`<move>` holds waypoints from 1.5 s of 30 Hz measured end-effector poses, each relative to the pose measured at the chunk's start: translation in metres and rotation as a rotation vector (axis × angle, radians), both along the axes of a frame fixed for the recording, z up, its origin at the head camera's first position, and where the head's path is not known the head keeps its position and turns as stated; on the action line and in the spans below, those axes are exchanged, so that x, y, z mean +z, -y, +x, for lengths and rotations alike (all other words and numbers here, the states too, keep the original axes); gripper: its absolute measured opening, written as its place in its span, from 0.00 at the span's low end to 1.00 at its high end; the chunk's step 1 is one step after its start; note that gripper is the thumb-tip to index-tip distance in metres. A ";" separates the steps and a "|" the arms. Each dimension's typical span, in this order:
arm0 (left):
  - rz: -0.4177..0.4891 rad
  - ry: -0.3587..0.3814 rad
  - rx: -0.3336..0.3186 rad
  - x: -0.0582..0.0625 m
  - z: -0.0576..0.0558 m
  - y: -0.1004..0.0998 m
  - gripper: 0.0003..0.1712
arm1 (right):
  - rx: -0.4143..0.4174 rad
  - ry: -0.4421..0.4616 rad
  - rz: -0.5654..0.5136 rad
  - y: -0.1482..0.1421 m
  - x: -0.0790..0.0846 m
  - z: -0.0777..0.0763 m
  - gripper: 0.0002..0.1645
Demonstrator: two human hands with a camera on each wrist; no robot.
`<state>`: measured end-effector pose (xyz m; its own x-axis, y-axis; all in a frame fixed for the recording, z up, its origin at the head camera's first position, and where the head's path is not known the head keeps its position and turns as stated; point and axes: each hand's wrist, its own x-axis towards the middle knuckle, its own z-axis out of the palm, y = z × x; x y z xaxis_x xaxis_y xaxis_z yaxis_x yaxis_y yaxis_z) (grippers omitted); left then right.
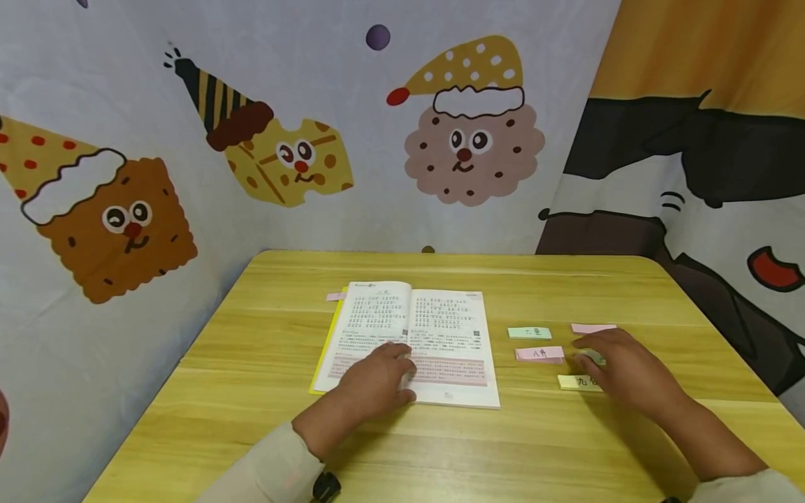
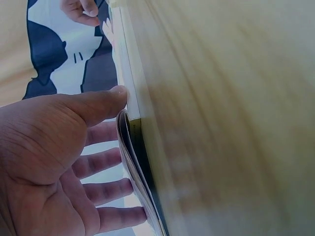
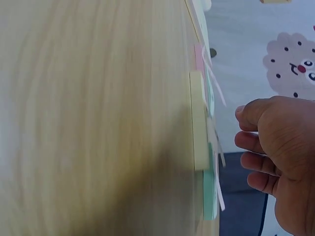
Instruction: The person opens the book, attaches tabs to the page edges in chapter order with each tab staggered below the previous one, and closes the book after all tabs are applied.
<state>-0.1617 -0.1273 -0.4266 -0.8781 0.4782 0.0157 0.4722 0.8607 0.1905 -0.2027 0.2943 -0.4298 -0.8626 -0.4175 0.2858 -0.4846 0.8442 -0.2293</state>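
An open book with printed pages and a yellow cover edge lies on the table. My left hand rests on its lower middle, the fingers spread over the left page near the spine. In the left wrist view the thumb lies by the book's bottom edge. Over at the right, my right hand hovers above small sticky-note pads with nothing between its fingers. Around it lie a yellow pad with handwriting, a pink pad, a green pad and another pink one, partly covered. A second green pad is mostly hidden beneath the hand.
The pads and book share a wood-grain table. A pink paper tab sticks out from the book's left side. Behind the table hangs a cloth printed with cartoon biscuits and cheese; an orange and black-and-white pattern covers the right side.
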 end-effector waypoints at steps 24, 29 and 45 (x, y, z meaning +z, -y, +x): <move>0.000 0.004 0.010 -0.001 0.000 0.000 0.17 | -0.088 -0.011 0.045 -0.029 -0.017 -0.012 0.15; 0.000 0.001 0.009 -0.001 0.000 0.000 0.17 | -0.091 0.014 0.066 -0.028 -0.017 -0.015 0.14; 0.001 0.001 0.008 -0.001 0.000 0.000 0.17 | -0.066 0.074 0.076 -0.028 -0.017 -0.019 0.12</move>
<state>-0.1612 -0.1274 -0.4272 -0.8817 0.4715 0.0150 0.4653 0.8641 0.1920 -0.2219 0.3220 -0.4467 -0.9066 -0.3769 0.1899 -0.4112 0.8901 -0.1964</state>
